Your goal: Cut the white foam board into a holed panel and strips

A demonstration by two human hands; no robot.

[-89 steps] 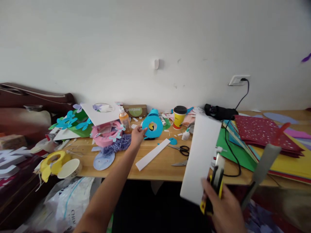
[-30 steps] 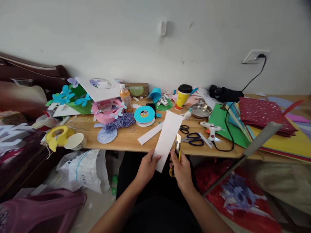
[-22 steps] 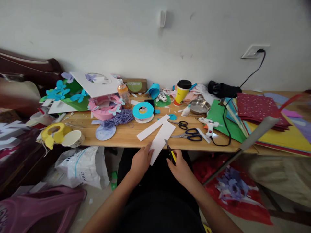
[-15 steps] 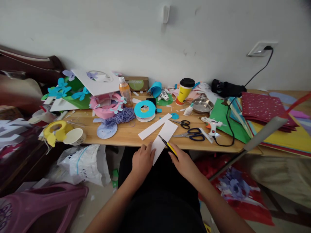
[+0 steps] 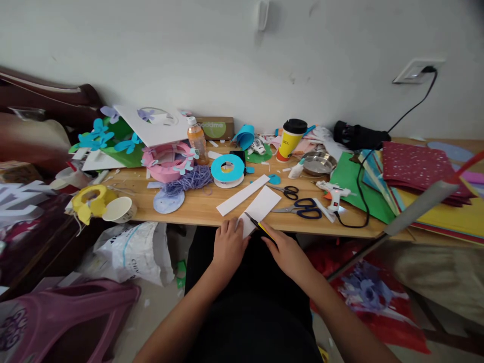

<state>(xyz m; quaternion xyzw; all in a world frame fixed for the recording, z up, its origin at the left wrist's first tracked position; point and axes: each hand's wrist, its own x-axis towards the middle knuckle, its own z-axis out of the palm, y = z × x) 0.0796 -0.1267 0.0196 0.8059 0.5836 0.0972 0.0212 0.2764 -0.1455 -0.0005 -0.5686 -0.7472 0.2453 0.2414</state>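
Observation:
My left hand [image 5: 229, 245] grips the near end of a white board strip [image 5: 263, 202] at the table's front edge, its fingers bent over it. In my right hand [image 5: 285, 249] is a yellow and black utility knife [image 5: 264, 230], its tip resting on that strip close to my left fingers. A second, narrower white strip [image 5: 242, 195] lies just beyond. Two pairs of scissors lie to the right: large dark-blue-handled scissors [image 5: 308, 208] and smaller black-handled scissors [image 5: 290, 192]. Behind the strips stands a spool-like ring with a blue top [image 5: 219, 168].
A plugged-in glue gun [image 5: 334, 194] lies on the right, its black cord trailing to the wall socket [image 5: 418, 71]. Nearby are a yellow cup [image 5: 289, 143] and a metal bowl [image 5: 319, 163]. Purple yarn [image 5: 189, 180], a bottle [image 5: 197, 139] and a paper cup [image 5: 119, 209] stand left.
My left hand has shifted slightly right and up, covering more of the strip's near end. The knife stays in my right hand on the strip. The whole view has shifted a little.

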